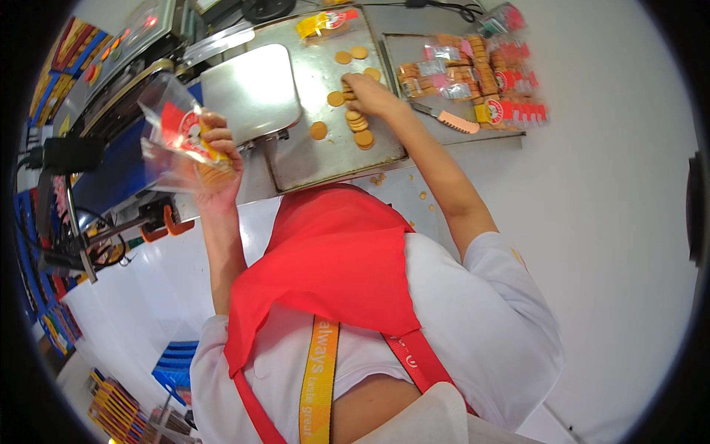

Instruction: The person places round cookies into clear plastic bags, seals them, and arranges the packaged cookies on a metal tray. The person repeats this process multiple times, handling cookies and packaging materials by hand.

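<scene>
My left hand [220,155] is raised at the left, its fingers wrapped round a clear plastic bag [177,133] with red and yellow print. Some round biscuits show in the bottom of that bag, near my palm. Over a metal tray [307,159], my right hand [370,96] has its fingers curled onto a row of overlapping round biscuits [356,118], closed on some of them; the fingertips partly cover these. Several single biscuits [318,131] lie flat around the row. At the tray's far end lies another printed bag [327,24].
A square steel scale plate [248,89] stands left of the tray. On the right, a second tray [392,48] bears several filled biscuit bags [473,70], with an orange-handled knife [458,122] at its near edge. A machine [133,44] and a clamped bracket [159,214] stand left. Crumbs [378,180] lie below the table edge.
</scene>
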Demonstrator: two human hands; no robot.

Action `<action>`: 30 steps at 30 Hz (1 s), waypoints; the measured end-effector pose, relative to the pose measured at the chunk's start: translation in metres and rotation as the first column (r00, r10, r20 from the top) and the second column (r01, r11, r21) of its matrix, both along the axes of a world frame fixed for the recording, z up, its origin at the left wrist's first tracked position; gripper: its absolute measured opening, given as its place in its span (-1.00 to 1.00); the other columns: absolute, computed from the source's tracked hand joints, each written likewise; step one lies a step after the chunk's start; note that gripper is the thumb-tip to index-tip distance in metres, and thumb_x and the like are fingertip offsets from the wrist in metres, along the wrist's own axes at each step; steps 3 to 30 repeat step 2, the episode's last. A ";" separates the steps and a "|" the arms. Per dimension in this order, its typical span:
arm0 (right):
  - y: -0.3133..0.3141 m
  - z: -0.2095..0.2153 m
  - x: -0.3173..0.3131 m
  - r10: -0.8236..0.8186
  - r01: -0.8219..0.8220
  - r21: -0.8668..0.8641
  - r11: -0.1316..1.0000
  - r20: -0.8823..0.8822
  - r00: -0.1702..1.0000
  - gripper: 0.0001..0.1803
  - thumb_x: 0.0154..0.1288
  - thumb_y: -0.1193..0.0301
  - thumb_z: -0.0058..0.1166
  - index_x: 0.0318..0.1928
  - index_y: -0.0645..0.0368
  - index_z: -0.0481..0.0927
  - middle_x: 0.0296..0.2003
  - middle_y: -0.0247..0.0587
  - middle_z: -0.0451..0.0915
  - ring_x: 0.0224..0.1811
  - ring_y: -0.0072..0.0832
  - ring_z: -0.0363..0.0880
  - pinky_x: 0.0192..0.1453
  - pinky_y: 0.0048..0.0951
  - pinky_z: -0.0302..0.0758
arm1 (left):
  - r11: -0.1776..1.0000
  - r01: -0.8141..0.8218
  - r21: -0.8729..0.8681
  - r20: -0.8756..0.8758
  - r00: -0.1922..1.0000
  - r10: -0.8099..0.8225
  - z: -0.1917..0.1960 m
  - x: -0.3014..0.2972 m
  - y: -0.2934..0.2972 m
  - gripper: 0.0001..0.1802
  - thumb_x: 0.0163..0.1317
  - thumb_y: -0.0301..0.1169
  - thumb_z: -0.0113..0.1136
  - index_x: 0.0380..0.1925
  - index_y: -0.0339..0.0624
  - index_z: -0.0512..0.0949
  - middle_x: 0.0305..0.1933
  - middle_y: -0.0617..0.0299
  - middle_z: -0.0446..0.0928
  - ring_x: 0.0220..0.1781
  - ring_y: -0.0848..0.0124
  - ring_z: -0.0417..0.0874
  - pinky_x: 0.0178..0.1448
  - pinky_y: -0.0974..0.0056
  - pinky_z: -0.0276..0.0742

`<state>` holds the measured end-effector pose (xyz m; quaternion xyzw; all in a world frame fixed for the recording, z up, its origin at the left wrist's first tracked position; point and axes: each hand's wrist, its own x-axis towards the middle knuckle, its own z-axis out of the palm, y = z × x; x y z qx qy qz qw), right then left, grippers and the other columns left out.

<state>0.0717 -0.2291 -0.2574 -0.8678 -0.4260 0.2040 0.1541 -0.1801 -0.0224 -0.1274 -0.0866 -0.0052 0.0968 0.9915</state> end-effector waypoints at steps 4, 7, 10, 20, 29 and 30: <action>0.017 -0.002 -0.007 0.022 -0.024 -0.037 0.999 -0.039 0.999 -0.38 -0.07 0.38 0.32 0.04 0.20 0.38 0.03 0.02 0.45 0.14 -0.10 0.35 0.16 -0.24 0.36 | 0.994 0.009 0.113 0.021 1.000 -0.012 -0.006 -0.002 0.004 -0.37 0.11 -0.04 0.22 0.07 -0.18 0.32 0.00 0.19 0.40 -0.03 0.30 0.51 0.08 0.24 0.49; 0.017 -0.002 -0.007 0.022 -0.024 -0.037 0.999 -0.039 0.999 -0.38 -0.07 0.38 0.32 0.04 0.20 0.38 0.03 0.02 0.45 0.14 -0.10 0.35 0.16 -0.24 0.36 | 0.994 0.009 0.113 0.021 1.000 -0.012 -0.006 -0.002 0.004 -0.37 0.11 -0.04 0.22 0.07 -0.18 0.32 0.00 0.19 0.40 -0.03 0.30 0.51 0.08 0.24 0.49; 0.017 -0.002 -0.007 0.022 -0.024 -0.037 0.999 -0.039 0.999 -0.38 -0.07 0.38 0.32 0.04 0.20 0.38 0.03 0.02 0.45 0.14 -0.10 0.35 0.16 -0.24 0.36 | 0.994 0.009 0.113 0.021 1.000 -0.012 -0.006 -0.002 0.004 -0.37 0.11 -0.04 0.22 0.07 -0.18 0.32 0.00 0.19 0.40 -0.03 0.30 0.51 0.08 0.24 0.49; 0.017 -0.002 -0.007 0.022 -0.024 -0.037 0.999 -0.039 0.999 -0.38 -0.07 0.38 0.32 0.04 0.20 0.38 0.03 0.02 0.45 0.14 -0.10 0.35 0.16 -0.24 0.36 | 0.994 0.009 0.113 0.021 1.000 -0.012 -0.006 -0.002 0.004 -0.37 0.11 -0.04 0.22 0.07 -0.18 0.32 0.00 0.19 0.40 -0.03 0.30 0.51 0.08 0.24 0.49; 0.017 -0.002 -0.007 0.022 -0.024 -0.037 0.999 -0.039 0.999 -0.38 -0.07 0.38 0.32 0.04 0.20 0.38 0.03 0.02 0.45 0.14 -0.10 0.35 0.16 -0.24 0.36 | 0.994 0.009 0.113 0.021 1.000 -0.012 -0.006 -0.002 0.004 -0.37 0.11 -0.04 0.22 0.07 -0.18 0.32 0.00 0.19 0.40 -0.03 0.30 0.51 0.08 0.24 0.49; 0.017 -0.002 -0.007 0.022 -0.024 -0.037 0.999 -0.039 0.999 -0.38 -0.07 0.38 0.32 0.04 0.20 0.38 0.03 0.02 0.45 0.14 -0.10 0.35 0.16 -0.24 0.36 | 0.994 0.009 0.113 0.021 1.000 -0.012 -0.006 -0.002 0.004 -0.37 0.11 -0.04 0.22 0.07 -0.18 0.32 0.00 0.19 0.40 -0.03 0.30 0.51 0.08 0.24 0.49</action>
